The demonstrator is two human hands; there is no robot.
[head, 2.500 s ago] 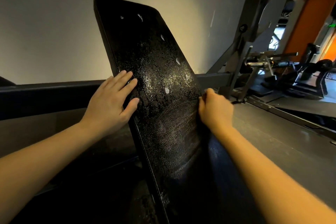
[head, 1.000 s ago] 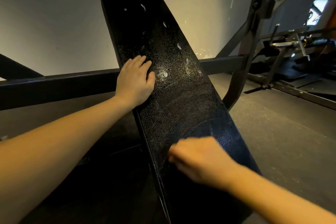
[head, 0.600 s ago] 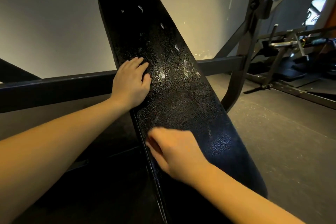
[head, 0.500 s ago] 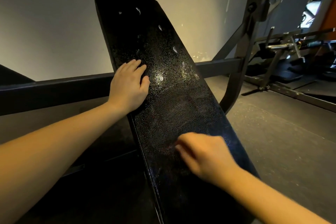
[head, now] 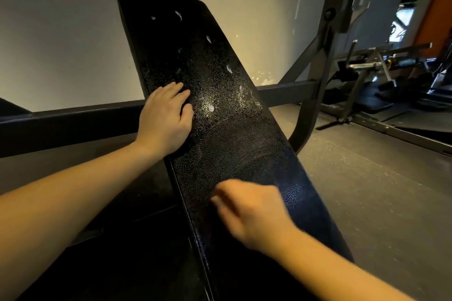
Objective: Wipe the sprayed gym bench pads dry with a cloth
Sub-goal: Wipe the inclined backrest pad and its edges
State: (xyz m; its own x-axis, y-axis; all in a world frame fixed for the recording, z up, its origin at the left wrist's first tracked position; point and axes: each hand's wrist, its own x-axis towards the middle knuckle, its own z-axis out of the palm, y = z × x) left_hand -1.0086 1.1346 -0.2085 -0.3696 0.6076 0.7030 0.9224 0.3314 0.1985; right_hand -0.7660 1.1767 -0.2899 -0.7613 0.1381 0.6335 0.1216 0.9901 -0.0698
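Left hand [head: 166, 121] lies flat, fingers straight, on the wet pad [head: 227, 144]. Right hand [head: 252, 215] blurs lower down, fingers' state unclear.

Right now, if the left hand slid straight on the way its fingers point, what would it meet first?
Just more bench pad: the left hand lies flat on it, fingers aimed upslope. First comes the wet, beaded patch; beyond, the way looks free.
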